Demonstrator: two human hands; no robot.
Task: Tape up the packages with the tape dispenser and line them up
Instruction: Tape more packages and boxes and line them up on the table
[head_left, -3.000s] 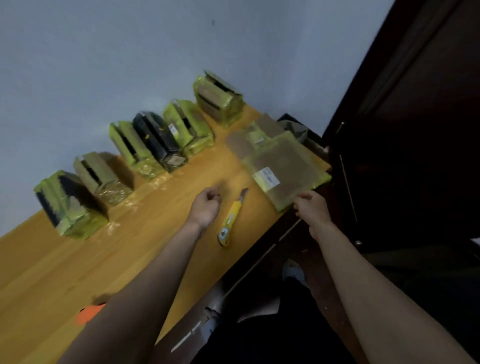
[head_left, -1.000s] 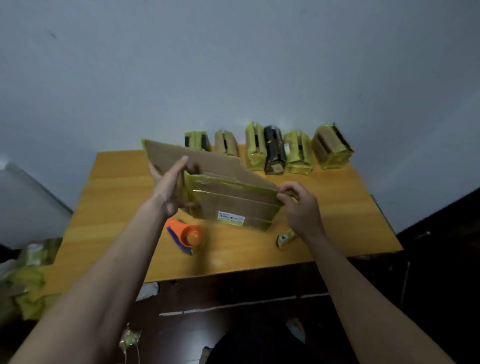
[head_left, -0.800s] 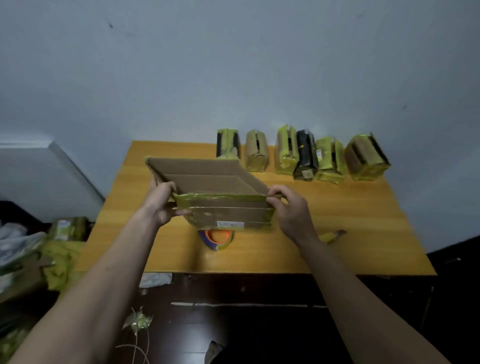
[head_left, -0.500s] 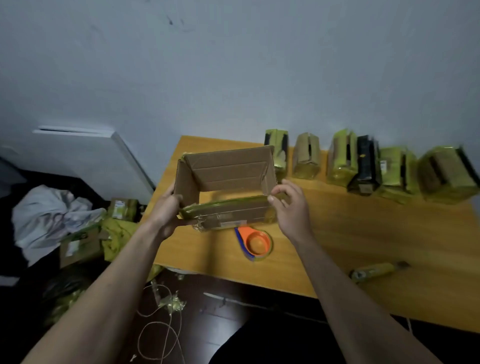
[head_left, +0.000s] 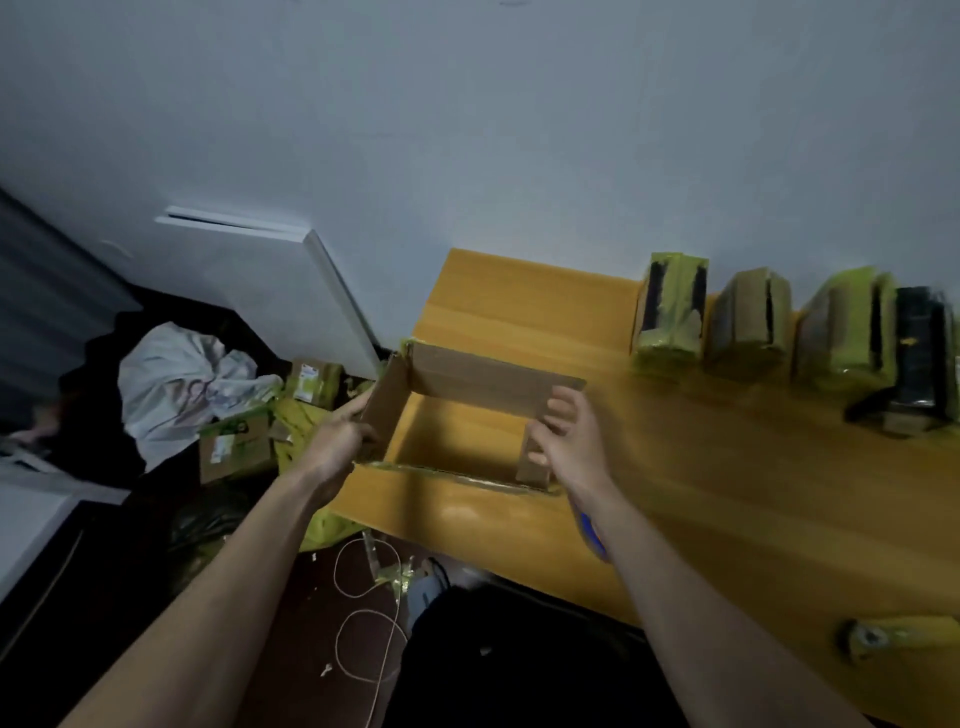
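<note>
An open brown cardboard box (head_left: 483, 376) stands on the left end of the wooden table (head_left: 753, 499), its inside showing the table surface. My left hand (head_left: 340, 441) grips the box's left wall. My right hand (head_left: 569, 441) holds the right wall, fingers over its top edge. Several taped packages (head_left: 670, 317) wrapped in yellow-green tape stand in a row along the wall. Only a blue sliver of the tape dispenser (head_left: 592, 535) shows behind my right forearm.
A yellow utility knife (head_left: 893, 636) lies near the table's front right edge. On the floor to the left lie a white bag (head_left: 182, 379), small cardboard boxes (head_left: 234, 447), yellow tape scraps and a looped cord (head_left: 371, 618). A white panel (head_left: 270, 291) leans on the wall.
The flattened box has been opened into a square shape and set down at the table's left end. The view has swung left, so the dispenser is now hidden behind my right arm.
</note>
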